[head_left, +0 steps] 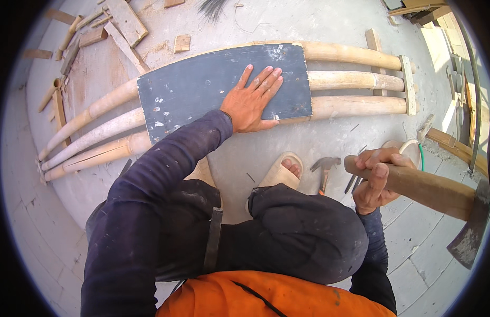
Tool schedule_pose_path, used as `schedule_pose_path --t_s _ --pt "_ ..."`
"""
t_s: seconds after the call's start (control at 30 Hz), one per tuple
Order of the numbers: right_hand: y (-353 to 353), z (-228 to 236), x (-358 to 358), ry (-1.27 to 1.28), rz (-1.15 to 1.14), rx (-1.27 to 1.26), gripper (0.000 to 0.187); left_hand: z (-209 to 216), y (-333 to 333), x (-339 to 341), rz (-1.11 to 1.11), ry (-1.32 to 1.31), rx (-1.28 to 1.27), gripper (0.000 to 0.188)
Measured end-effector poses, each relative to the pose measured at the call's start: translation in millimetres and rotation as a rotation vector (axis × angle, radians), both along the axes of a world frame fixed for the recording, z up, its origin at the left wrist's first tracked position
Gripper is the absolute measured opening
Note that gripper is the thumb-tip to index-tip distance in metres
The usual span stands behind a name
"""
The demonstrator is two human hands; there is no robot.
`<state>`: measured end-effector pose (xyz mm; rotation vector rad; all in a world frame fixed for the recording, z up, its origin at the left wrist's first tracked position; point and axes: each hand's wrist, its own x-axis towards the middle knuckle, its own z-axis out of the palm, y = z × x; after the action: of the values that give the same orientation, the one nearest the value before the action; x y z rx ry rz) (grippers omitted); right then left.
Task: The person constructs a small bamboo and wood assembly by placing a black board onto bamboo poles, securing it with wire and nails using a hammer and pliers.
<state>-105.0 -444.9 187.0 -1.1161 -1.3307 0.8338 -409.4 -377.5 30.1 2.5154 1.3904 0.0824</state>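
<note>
Slate-blue board [194, 84] underlies the flat, splayed left hand [250, 105]; the right grip [373, 187] clasps an axe [432, 191].

The floor [329, 140] was pale grey and kinda scuffed through the middle, with jointed slabs [36, 227] down the left edge and lower right. Brownish dust [97, 66] and wood scraps [127, 22] littered the upper left, while bright sunlight [436, 47] hit the upper right.

The head view looks down from close above.
</note>
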Motion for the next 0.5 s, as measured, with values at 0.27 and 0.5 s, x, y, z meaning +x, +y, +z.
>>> schedule_pose_path --t_s 0.27,0.5 --pt "-6 -37 -1 -0.787 0.184 -0.759 0.032 -1 0 -1 -0.009 -0.036 -0.005 0.109" --pt "-9 -41 -5 -0.198 0.08 -0.211 0.027 0 0 -1 -0.01 -0.004 0.0 0.108"
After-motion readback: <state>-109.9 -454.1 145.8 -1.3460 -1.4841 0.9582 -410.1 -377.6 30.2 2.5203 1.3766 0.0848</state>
